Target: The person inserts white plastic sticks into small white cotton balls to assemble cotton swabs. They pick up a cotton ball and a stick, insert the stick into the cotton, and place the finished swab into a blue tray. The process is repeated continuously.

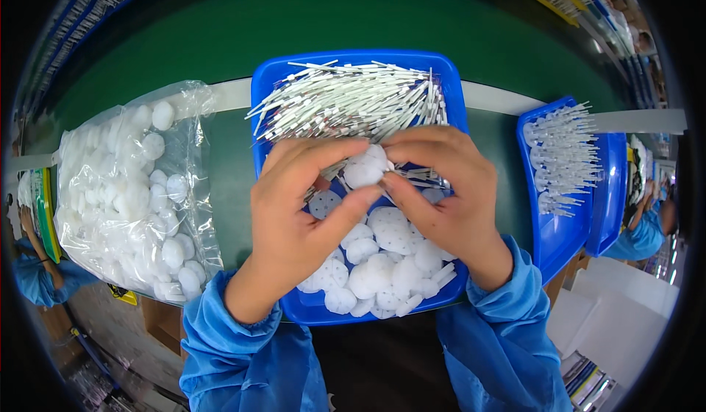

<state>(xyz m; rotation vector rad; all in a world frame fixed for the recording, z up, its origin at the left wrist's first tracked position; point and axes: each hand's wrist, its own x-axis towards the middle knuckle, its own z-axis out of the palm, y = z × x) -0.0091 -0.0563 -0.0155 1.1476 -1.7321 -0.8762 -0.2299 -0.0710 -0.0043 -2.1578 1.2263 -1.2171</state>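
Observation:
Over the middle of a blue tray [353, 57], my left hand [290, 202] is closed on a small white round disc [364, 168], gripped between thumb and forefinger. My right hand [457, 191] meets it from the other side, thumb and fingers pinched at the disc's right edge. A small pale tip shows between those fingers; what it belongs to is hidden. Behind my hands, the tray's far half holds a heap of thin white sticks [346, 103]. Loose white discs [386, 265], some with small dark holes, fill the near half.
A clear plastic bag [140, 191] full of white discs lies to the left. At the right, a smaller blue tray [548, 239] carries rows of white sticks set in discs [562, 158]. The green work surface [353, 15] stretches behind. Other people in blue sleeves [647, 232] sit at both sides.

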